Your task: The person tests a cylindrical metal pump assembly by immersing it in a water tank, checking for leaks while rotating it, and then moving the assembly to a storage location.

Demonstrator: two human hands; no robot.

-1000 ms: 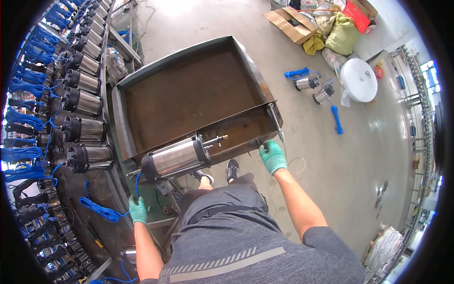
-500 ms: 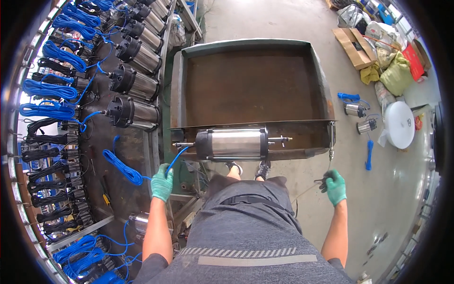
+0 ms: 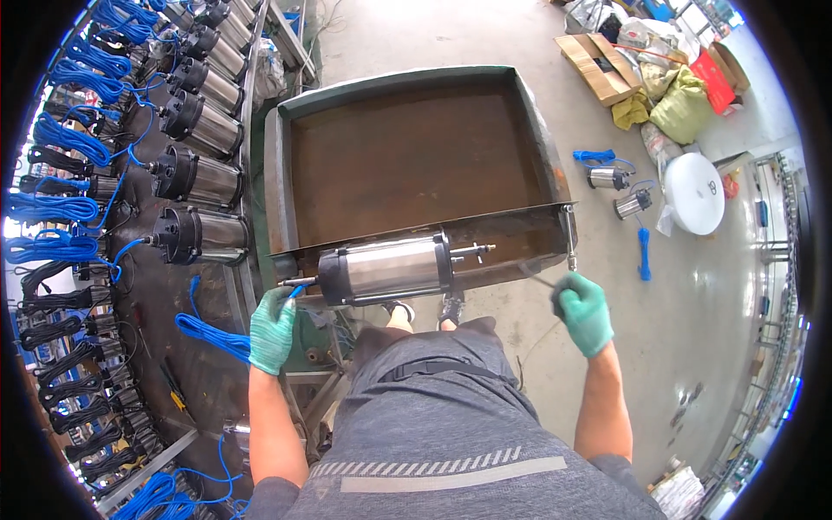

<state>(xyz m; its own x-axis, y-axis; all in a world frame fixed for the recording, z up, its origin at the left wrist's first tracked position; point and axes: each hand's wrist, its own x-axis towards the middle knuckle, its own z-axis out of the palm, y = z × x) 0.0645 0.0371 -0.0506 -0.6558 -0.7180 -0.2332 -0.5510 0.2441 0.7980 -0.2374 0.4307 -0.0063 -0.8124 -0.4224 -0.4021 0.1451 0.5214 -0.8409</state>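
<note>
A steel pump (image 3: 390, 269) with black end caps lies crosswise at the near side of a rusty metal tank (image 3: 416, 156). My left hand (image 3: 273, 334), in a green glove, is closed round the blue cable (image 3: 297, 291) beside the pump's left end, just under a metal fitting (image 3: 297, 282). Another fitting with a small valve (image 3: 475, 253) juts from the pump's right end. My gloved right hand (image 3: 586, 315) is closed on a dark tool with a thin rod (image 3: 537, 276) that points toward the pump; motion blurs it. Above that hand, a metal coupling (image 3: 572, 251) hangs at the tank's corner.
On the left bench (image 3: 143, 295) stand several steel pumps (image 3: 204, 234) with coiled blue cables (image 3: 52, 247). A blue cable bundle (image 3: 212, 336) and pliers (image 3: 173, 386) lie there too. On the floor at right are two small pumps (image 3: 633, 204), a white disc (image 3: 695, 194), cardboard (image 3: 598, 68) and sacks (image 3: 682, 106).
My left hand has moved up along the blue cable to the pump's left end. My right hand has risen and swung inward with the rod. The whole view has shifted and tilted a little.
</note>
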